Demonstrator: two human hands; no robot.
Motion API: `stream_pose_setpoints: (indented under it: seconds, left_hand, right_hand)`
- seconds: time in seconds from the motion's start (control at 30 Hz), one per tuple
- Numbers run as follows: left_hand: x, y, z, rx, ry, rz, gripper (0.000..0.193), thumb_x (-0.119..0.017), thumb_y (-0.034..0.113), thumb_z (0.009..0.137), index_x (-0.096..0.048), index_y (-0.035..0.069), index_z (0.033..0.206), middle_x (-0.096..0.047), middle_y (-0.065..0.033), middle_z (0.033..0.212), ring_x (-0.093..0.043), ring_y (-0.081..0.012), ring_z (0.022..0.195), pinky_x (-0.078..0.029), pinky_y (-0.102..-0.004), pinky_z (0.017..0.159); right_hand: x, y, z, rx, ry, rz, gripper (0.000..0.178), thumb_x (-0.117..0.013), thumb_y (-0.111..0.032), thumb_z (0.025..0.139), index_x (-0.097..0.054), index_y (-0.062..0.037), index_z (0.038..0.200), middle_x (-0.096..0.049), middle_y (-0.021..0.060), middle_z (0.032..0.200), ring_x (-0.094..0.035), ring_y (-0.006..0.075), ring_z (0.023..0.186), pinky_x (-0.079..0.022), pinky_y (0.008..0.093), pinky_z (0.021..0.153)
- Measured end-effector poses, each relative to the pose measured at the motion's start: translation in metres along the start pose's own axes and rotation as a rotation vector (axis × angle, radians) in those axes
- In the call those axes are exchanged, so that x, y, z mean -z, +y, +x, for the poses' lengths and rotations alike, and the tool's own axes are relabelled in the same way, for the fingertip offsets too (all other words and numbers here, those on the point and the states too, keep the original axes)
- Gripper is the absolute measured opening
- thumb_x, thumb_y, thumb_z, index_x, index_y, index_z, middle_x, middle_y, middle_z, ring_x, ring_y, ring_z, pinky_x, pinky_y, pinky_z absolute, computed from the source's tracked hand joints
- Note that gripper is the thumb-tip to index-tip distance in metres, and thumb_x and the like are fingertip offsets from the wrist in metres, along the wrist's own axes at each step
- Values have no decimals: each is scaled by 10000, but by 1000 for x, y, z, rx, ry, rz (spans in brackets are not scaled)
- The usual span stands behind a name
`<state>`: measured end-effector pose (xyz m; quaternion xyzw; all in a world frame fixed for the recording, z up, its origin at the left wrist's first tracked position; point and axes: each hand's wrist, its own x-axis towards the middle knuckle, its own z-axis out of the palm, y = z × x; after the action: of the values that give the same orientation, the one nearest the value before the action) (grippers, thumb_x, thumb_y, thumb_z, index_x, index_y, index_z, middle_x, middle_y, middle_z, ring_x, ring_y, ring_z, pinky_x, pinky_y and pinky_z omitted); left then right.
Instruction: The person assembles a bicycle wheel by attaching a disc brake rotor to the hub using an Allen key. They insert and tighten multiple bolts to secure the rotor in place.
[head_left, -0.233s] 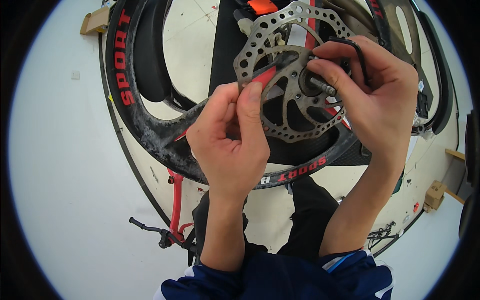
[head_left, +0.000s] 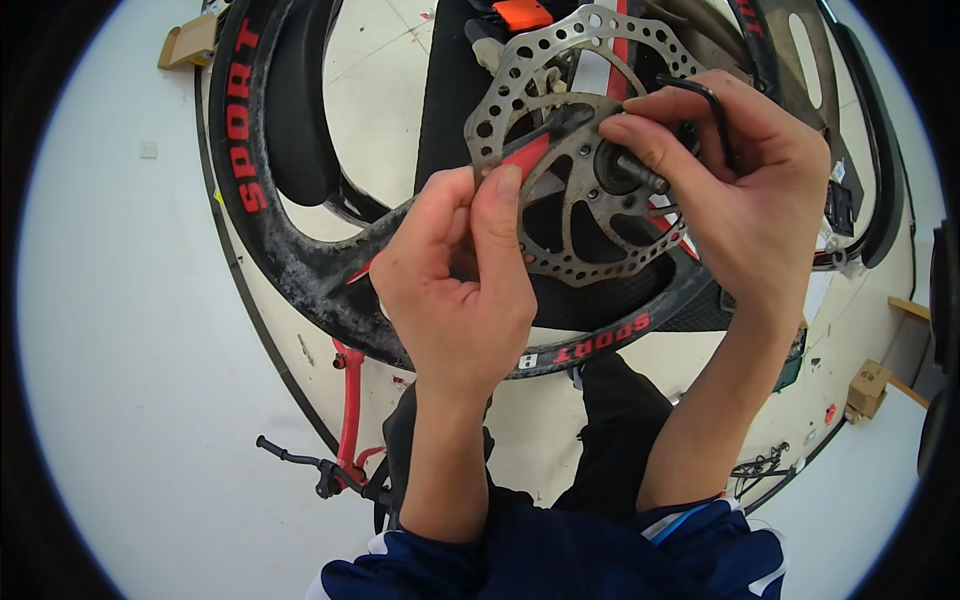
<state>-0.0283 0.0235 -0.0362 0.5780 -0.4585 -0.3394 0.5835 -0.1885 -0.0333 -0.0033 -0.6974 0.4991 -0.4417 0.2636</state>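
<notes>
1. Head view, containers: two small cardboard boxes lie on the pale floor, one [head_left: 190, 42] at the far left and one [head_left: 868, 390] at the right edge. What they hold cannot be told.
2. The brake disc [head_left: 600, 262] is a thin grey metal ring drilled with rows of small holes, with curved arms that run in to its middle. It sits flat against the hub of a black bicycle wheel [head_left: 290, 250], in the upper middle of the view.
3. The wheel has broad black spokes, a dusty rim with red and white lettering, and red stripes near the hub.
4. The left hand [head_left: 455, 290] pinches the left edge of the disc, thumb on its face and the fingers behind, closed on it.
5. The right hand [head_left: 735, 195] is closed around a bent black hex key [head_left: 708, 98]; thumb and forefinger pinch a small metal part at the disc's middle.
6. The two hands are apart, one at each side of the disc.
7. A red bicycle frame with a black handlebar [head_left: 300, 462] lies on the floor, near left, below the wheel.
8. Dark trousers and blue sleeves show at the near edge.
</notes>
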Motion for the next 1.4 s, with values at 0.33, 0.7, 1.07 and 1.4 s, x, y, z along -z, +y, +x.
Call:
stream_pose_setpoints:
  seconds: [0.33,0.7,1.07,1.4]
  left_hand:
    - [2,-2,-1,-25,10,51,201,-586,141,987,-634,-26,886,-543,46,581,-424,12,485,-282,-157,440]
    - [1,0,-1,-13,-1,33,171,-601,80,971,-590,-28,839,-510,56,582,-399,25,529,-265,-160,467]
    - [4,-5,0,-64,7,87,225,-585,164,994,-642,-25,886,-539,44,567,-412,2,459,-285,-162,430]
    - [-1,-1,0,-26,15,5,175,-609,72,966,-586,-26,824,-474,64,571,-373,28,518,-245,-162,456]
  right_hand:
    - [-2,14,2,101,-29,96,188,-745,84,756,-747,35,938,-648,19,867,-457,2,620,-323,159,531]
    - [2,12,0,117,-32,70,149,-719,114,753,-697,87,898,-610,15,863,-442,-4,612,-313,162,524]
    - [20,9,0,-83,14,277,227,-646,-117,915,-696,42,1070,-598,-9,814,-417,15,625,-301,190,545]
    - [55,-13,-6,64,200,56,481,-454,-372,1038,-682,48,983,-669,146,823,-627,145,608,-530,251,587]
